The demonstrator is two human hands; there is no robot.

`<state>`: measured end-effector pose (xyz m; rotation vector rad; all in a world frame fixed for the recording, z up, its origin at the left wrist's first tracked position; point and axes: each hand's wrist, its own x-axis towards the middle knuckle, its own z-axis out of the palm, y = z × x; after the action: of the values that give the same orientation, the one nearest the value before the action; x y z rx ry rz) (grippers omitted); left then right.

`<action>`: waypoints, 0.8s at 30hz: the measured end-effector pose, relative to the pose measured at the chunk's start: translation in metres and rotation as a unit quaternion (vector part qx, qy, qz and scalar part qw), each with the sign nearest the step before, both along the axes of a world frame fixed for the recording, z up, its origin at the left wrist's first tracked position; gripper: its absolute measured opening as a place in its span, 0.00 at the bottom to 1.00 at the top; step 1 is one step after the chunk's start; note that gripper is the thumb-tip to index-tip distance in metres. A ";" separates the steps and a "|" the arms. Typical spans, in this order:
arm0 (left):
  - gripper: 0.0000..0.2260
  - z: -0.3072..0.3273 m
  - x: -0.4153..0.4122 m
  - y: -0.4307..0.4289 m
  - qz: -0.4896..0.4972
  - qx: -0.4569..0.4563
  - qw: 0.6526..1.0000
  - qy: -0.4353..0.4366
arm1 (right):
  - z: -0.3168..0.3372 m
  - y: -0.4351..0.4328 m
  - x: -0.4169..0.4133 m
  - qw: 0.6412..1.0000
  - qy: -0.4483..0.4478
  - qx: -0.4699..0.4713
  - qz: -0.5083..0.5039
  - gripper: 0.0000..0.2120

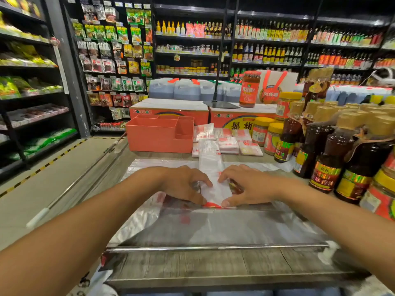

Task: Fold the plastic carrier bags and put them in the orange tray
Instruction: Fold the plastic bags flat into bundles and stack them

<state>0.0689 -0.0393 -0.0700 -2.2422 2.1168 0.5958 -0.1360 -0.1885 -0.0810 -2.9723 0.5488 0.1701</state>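
A white plastic carrier bag with red print [210, 165] lies folded into a long narrow strip on the counter, running away from me. My left hand [183, 183] and my right hand [249, 184] sit on either side of its near end, fingers and thumbs pinching the strip. An orange tray [160, 138] with compartments stands at the back left of the counter. Several folded bags [228, 142] lie in small stacks to the right of the tray. More unfolded clear bags [213, 227] are spread flat under my hands.
Dark sauce bottles [329, 159] and yellow-lidded jars [271, 135] crowd the counter's right side. Orange cartons [168, 113] and a tall red jar [249, 88] stand behind the tray. A metal rail [213, 247] runs along the counter's near edge. Shop shelves surround the aisle.
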 end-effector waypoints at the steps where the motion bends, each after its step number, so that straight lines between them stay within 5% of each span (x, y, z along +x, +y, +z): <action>1: 0.28 0.000 0.000 0.000 0.001 -0.005 1.000 0.002 | -0.001 0.000 -0.001 1.000 -0.006 0.001 0.003 0.43; 15: 0.36 -0.006 -0.004 0.003 0.019 -0.059 0.998 -0.007 | 0.006 0.008 -0.002 1.000 -0.024 0.005 0.001 0.40; 24: 0.15 -0.014 -0.001 -0.004 0.043 -0.165 0.985 0.040 | 0.008 0.010 -0.007 0.998 -0.059 0.024 0.005 0.33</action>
<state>0.0676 -0.0428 -0.0844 -2.5265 2.3181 0.3628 -0.1434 -0.1787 -0.0727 -2.9155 0.5089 0.0084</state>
